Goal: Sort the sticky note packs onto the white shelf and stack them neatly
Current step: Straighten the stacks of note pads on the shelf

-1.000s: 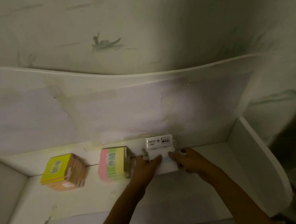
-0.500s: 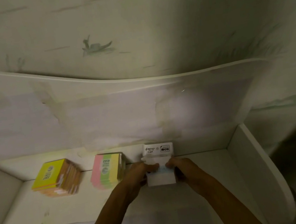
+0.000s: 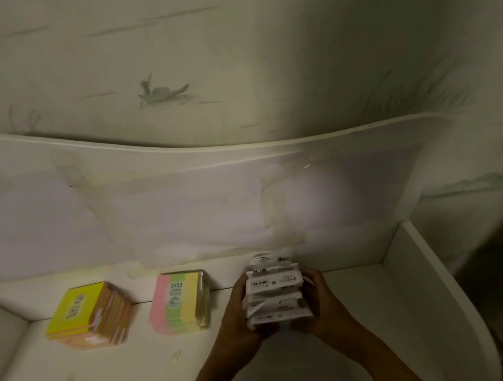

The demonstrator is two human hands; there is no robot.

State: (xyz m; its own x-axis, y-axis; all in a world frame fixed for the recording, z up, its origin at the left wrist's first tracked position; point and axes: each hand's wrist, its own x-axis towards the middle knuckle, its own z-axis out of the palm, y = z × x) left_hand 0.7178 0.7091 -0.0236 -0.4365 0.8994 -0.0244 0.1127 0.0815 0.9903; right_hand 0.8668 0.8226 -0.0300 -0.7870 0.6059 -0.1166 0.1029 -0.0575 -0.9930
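- White shelf [image 3: 350, 355]: flat matt board, low back lip, upright side panels left and right; the right panel has a rounded top edge.
- Behind the shelf, a tall white backboard [image 3: 181, 207] with a wavy top edge; patches of tape or film show on its face.
- Above it, pale wallpaper [image 3: 252, 27] with faint grey-green brush drawings, one of them a small boat.
- Yellow pack [image 3: 80, 309] sits far left near the back lip: square block, bright yellow top with a label, orange layers on its side, turned slightly askew.
- Striped pack [image 3: 180, 299] stands just right of it, apart from it: square, glossy wrap, with pink, green and yellow bands and "2209" printed on top.
- White stack [image 3: 275, 291] stands right of centre, near the back lip: several thin wrapped white packs with dark printed labels, edges uneven, blurred.
- Left hand [image 3: 241, 316] grips the stack's left side, fingers curled around it.
- Right hand [image 3: 322, 300] grips the right side likewise; both hands meet low at the stack's front.
- Both forearms come in from the bottom edge and cover part of the shelf's front.
- The scene is dim; shadow falls over the right side.
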